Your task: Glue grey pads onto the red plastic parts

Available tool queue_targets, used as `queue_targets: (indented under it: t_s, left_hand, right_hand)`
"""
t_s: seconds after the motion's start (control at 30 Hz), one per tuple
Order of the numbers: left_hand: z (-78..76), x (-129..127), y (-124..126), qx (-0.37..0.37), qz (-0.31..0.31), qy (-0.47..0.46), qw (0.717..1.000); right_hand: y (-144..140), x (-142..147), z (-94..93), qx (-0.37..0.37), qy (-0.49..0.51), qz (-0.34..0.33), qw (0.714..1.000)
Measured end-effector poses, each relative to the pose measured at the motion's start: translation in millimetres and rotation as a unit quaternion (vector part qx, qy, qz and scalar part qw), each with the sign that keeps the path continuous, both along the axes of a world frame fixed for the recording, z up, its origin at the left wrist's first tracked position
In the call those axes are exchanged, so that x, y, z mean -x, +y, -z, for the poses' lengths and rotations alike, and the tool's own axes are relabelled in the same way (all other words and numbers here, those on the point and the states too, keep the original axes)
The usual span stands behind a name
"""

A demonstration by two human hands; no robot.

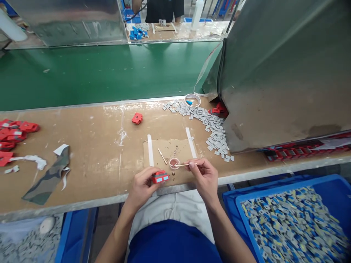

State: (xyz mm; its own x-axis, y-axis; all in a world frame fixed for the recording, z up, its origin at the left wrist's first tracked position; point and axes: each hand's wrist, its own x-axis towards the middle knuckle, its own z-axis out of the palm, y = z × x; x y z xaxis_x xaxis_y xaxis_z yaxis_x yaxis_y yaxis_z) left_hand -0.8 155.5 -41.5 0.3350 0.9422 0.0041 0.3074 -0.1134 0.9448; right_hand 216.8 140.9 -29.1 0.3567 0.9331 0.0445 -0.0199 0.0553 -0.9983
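My left hand (143, 185) is closed on a small red toy vehicle (160, 177) with pale blue windows, near the table's front edge. Between the fingertips of my right hand (205, 176) is a thin stick (184, 165), its far end dipping into a small round cup (174, 163). The cup stands on a cardboard sheet (181, 146), just beyond the toy. A second thin white stick (162, 156) lies on the sheet to the left of the cup, among dark specks.
Small grey tiles (216, 135) spread at the right, by a tape roll (192, 100). A red part (137, 118) lies beyond the sheet; more red toys (16, 131) are piled left, near a camouflage cloth strip (49, 179). A metal box (285, 73) stands right, above a blue crate (238, 204).
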Motion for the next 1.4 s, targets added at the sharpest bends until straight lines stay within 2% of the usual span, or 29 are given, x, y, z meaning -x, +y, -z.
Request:
queue_targets:
  t_s: [0.2,0.4,0.63,0.87,0.97,1.17,1.3,1.4]
  left_hand:
    - [-2.9,-2.0,-0.7,-0.012,0.005,0.005,1.0]
    - [-7.2,-2.8,-0.6,-0.05,0.015,0.005,0.999]
    - [-8.1,-2.7,0.4,-0.071,0.027,0.023,0.997]
    - [-8.7,-3.0,-0.1,-0.071,0.026,0.025,0.997]
    - [-8.8,-2.7,-0.2,-0.072,0.026,0.026,0.997]
    - [-6.5,-0.4,0.2,-0.073,0.022,0.036,0.996]
    - [-4.4,1.3,0.0,-0.066,0.024,0.029,0.997]
    - [-3.7,2.4,0.8,-0.073,0.024,0.029,0.997]
  right_hand:
    - [-11.9,15.5,-11.8,-0.057,-0.099,-0.076,0.991]
    - [-6.3,30.4,-13.4,-0.108,-0.176,-0.099,0.973]
    - [-6.2,29.1,-12.0,-0.136,-0.24,-0.106,0.955]
    - [-6.3,33.0,-12.7,-0.135,-0.222,-0.121,0.958]
    - [-8.6,23.9,-13.9,-0.12,-0.205,-0.111,0.965]
    - [-2.3,-0.8,0.9,-0.098,-0.217,0.0,0.971]
    - [4.9,11.1,14.4,-0.084,-0.238,-0.043,0.967]
    - [4.9,9.3,15.2,-0.095,-0.264,-0.079,0.957]
